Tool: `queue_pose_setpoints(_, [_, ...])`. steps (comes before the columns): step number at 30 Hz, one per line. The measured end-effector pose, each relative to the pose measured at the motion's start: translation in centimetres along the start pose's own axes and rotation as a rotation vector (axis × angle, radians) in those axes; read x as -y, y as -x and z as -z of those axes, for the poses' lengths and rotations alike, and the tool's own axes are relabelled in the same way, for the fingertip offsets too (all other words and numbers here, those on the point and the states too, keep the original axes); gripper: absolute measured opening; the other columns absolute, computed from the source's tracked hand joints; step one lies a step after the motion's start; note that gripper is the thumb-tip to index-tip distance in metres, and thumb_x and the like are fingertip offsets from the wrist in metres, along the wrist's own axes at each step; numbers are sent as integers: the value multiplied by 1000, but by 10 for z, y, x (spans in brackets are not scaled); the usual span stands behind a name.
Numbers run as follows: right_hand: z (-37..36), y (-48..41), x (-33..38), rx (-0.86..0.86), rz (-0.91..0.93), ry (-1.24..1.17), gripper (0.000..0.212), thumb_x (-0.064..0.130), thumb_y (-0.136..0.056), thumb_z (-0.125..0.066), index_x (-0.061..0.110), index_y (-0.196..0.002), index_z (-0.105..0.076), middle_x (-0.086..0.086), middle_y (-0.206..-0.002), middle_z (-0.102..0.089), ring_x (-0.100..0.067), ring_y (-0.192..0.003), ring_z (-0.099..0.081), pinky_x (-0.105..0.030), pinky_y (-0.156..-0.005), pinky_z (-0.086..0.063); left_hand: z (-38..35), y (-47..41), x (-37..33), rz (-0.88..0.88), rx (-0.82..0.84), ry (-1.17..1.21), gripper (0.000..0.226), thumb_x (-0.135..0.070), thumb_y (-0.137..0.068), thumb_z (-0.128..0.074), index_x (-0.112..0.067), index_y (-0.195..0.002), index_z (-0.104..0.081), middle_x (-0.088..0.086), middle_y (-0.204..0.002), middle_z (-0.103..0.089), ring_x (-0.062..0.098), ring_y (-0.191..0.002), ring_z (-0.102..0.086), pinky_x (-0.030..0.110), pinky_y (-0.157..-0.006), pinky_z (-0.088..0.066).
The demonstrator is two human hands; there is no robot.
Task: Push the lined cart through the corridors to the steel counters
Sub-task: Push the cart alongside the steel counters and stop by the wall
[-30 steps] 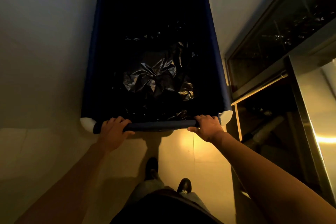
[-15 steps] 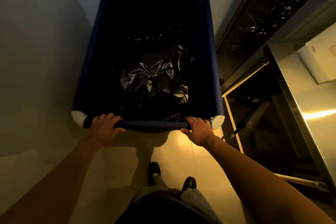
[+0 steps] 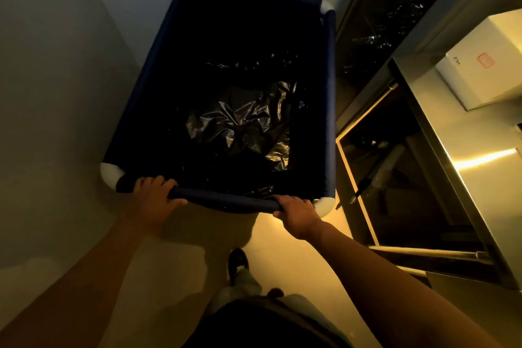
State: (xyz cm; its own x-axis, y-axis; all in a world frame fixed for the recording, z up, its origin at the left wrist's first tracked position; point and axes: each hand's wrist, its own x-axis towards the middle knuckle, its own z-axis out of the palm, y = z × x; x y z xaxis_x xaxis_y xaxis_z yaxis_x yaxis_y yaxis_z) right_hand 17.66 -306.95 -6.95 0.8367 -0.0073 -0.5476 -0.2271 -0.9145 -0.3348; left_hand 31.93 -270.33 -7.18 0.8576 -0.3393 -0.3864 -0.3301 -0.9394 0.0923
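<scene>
While left hand [image 3: 152,195] and right hand [image 3: 296,213] wrap its padded rear rail [image 3: 226,200], the lined cart [image 3: 330,93] likely rolls light, soft-sided.

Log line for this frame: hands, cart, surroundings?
left hand: grips dark-blue padded cart rail | right hand: grips same rail | cart: lined with crinkled black plastic | right side: steel counter bearing white box

Navy cart [image 3: 158,87] w/ white corners, glossy blk liner [image 3: 243,127]; white box [image 3: 485,65].
</scene>
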Motion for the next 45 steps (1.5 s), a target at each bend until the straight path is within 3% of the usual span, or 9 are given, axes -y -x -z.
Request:
queue_pose_setpoints(4, [-17, 15, 3, 35, 7, -7, 49, 41, -104, -47, 30, -151, -39, 0, -147, -53, -25, -137, -46, -45, -114, -30, -8, 18, 4, -1, 49, -35, 64, -71, -89, -48, -23, -130, -57, 10, -129, -59, 35, -122, -51, 50, -114, -26])
queue_pose_setpoints(8, [-41, 34, 5, 15, 22, -15, 49, 41, -104, -48, 29, -151, -39, -1, -145, -54, -25, -134, -48, -43, -112, -31, -16, 45, 5, 4, 51, -35, 86, -82, -78, -26, -21, -130, -58, 11, -129, -59, 36, -123, -51, 49, -115, -24])
queue_pose_setpoints(12, [-65, 56, 10, 16, 42, -4, 48, 40, -104, -48, 29, -150, -39, -1, -144, -55, -24, -133, -49, -44, -112, -32, -28, 78, 4, 28, 95, -90, 73, -76, -89, -39, -23, -137, -51, 10, -138, -53, 34, -129, -46, 49, -119, -21])
queue_pose_setpoints(15, [-84, 74, 9, 3, 60, 3, 49, 41, -104, -48, 29, -150, -38, 0, -144, -54, -24, -134, -48, -44, -113, -30, -39, 107, 4, 38, 46, -59, 116, -95, -68, 1, -18, -131, -58, 13, -130, -58, 36, -124, -51, 50, -118, -21])
queue_pose_setpoints(17, [-96, 87, 8, -12, 81, 13, 49, 41, -104, -48, 29, -150, -39, 0, -144, -54, -24, -134, -47, -44, -114, -30, -49, 126, 4, 41, 28, -60, 128, -96, -59, 16, -19, -130, -58, 13, -128, -58, 37, -122, -51, 50, -118, -20])
queue_pose_setpoints(23, [-125, 119, 4, -15, 129, 36, 49, 42, -102, -48, 29, -149, -40, 0, -143, -56, -24, -134, -48, -46, -113, -30, -88, 179, 1, 67, -24, -64, 98, -89, -73, -14, -17, -119, -63, 14, -113, -62, 40, -108, -57, 56, -111, -30])
queue_pose_setpoints(29, [-146, 150, -3, -30, 177, 81, 51, 41, -103, -49, 28, -151, -38, 0, -146, -54, -23, -137, -46, -46, -115, -29, -110, 238, -15, 103, -64, -45, 114, -93, -71, 5, -16, -117, -64, 15, -110, -63, 40, -104, -59, 54, -107, -33])
queue_pose_setpoints(39, [-179, 189, -5, -5, 223, 163, 49, 45, -100, -53, 32, -146, -42, 5, -148, -52, -20, -139, -45, -45, -114, -27, -158, 318, -34, 177, -85, -33, 100, -85, -84, -4, -12, -110, -68, 13, -98, -65, 37, -90, -63, 56, -95, -44])
queue_pose_setpoints(45, [-194, 212, -14, -2, 259, 174, 55, 45, -100, -54, 34, -151, -37, 8, -154, -47, -18, -144, -39, -44, -117, -22, -176, 356, -51, 215, -97, 8, 97, -84, -85, -6, -13, -111, -68, 11, -101, -66, 37, -93, -63, 55, -95, -43])
